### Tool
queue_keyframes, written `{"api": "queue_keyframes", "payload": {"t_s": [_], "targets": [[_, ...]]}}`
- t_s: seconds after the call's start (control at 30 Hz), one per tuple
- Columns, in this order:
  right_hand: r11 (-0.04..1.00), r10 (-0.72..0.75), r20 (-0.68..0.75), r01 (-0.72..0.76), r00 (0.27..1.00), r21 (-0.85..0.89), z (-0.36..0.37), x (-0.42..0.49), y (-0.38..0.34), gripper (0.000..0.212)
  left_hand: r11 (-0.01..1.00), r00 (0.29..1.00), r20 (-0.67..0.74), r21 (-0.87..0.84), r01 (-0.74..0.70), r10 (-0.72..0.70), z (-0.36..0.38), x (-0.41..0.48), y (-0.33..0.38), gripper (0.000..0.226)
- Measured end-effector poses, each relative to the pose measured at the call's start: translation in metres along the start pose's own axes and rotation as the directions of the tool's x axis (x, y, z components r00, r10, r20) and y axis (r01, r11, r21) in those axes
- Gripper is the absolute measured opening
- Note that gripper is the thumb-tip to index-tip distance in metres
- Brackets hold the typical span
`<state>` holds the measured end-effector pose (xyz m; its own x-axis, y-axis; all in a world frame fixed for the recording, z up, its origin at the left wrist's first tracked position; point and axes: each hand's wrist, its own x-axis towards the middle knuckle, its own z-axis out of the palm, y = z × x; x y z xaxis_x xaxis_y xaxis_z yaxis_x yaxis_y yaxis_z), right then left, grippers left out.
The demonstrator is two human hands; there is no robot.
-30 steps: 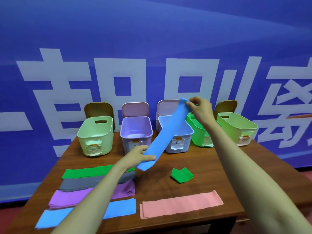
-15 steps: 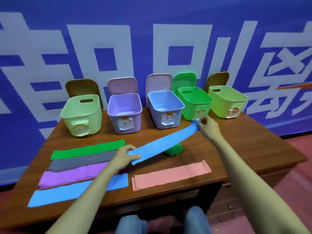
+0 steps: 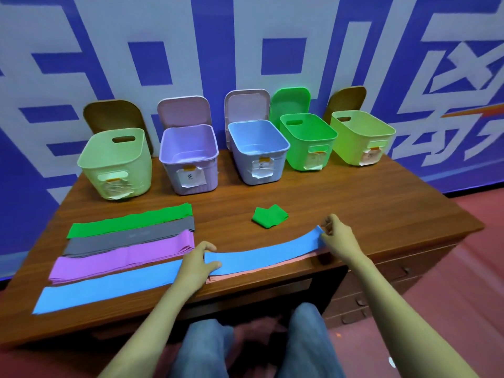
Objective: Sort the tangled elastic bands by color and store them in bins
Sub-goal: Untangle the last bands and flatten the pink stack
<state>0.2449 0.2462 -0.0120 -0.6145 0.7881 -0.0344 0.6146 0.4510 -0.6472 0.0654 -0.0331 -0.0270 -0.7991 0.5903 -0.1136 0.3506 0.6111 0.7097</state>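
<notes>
A blue band (image 3: pixel 261 253) stretches between my hands, low over the pink band (image 3: pixel 245 274) near the table's front edge. My left hand (image 3: pixel 197 264) pinches its left end and my right hand (image 3: pixel 336 237) pinches its right end. On the left lie flat green (image 3: pixel 128 223), grey (image 3: pixel 131 238), purple (image 3: pixel 120 259) and blue (image 3: pixel 103 286) bands. A folded green band (image 3: pixel 269 216) sits mid-table. At the back stand pale green (image 3: pixel 116 166), lilac (image 3: pixel 189 159), blue (image 3: pixel 257 151), bright green (image 3: pixel 306 140) and lime (image 3: pixel 362 136) bins, all uncovered.
Lids lean against the blue banner wall behind each bin. The wooden table (image 3: pixel 354 203) has bare room at the right. Desk drawers (image 3: pixel 381 285) sit below right; my knees (image 3: pixel 256 342) are under the front edge.
Both hands have brought the blue band down from in front of the bins toward me, lowering it flat over the pink band. The camera has tilted down.
</notes>
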Motion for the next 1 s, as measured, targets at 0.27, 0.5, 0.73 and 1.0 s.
{"api": "queue_keyframes", "payload": {"t_s": [0.27,0.5,0.73,1.0], "targets": [[0.998,0.059,-0.002,-0.059,0.998,-0.021,0.01,0.0,0.004,0.018,1.0,1.0,-0.019,0.03,0.004,-0.004,0.001,-0.003,0.001,0.022],[0.999,-0.028,-0.129,0.034,0.991,0.041,0.008,0.007,-0.017,0.012,0.99,0.987,-0.152,-0.143,0.02,-0.042,-0.014,0.006,0.009,0.019],[0.988,-0.094,-0.041,0.098,0.995,0.119,0.039,0.013,-0.073,0.026,0.96,0.93,-0.314,-0.257,0.108,-0.189,-0.058,0.013,-0.015,0.034],[0.963,-0.246,0.13,0.226,0.961,0.15,0.114,-0.02,-0.14,0.021,0.935,0.824,-0.456,-0.261,0.238,-0.337,-0.114,-0.013,-0.093,0.035]]}}
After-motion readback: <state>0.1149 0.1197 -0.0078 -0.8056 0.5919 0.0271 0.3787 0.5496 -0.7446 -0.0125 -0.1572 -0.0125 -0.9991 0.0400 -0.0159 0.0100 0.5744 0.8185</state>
